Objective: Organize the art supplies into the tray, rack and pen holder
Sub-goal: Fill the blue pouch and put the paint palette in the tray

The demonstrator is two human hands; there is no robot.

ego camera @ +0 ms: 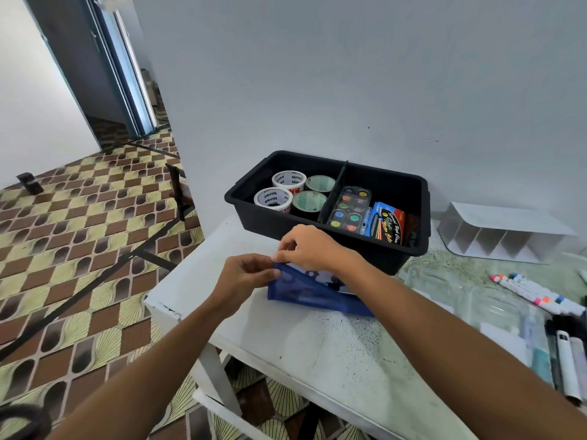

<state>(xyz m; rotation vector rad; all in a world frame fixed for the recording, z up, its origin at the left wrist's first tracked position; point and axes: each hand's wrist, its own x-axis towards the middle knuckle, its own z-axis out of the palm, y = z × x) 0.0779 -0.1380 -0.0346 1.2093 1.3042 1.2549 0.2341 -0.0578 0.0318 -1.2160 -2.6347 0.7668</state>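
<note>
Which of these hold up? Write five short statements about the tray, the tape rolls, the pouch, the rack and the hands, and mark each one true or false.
1. Four tape rolls sit in the left compartment of the black tray. True.
2. The watercolor palette lies on the table outside the tray. False: it is in the tray's right compartment.
3. Both hands, left hand and right hand, hold the blue pouch. True.
4. The white rack is full of markers. False: its visible slots look empty; markers lie on the table.
5. The blue pouch is inside the tray. False: it is on the table in front of it.
</note>
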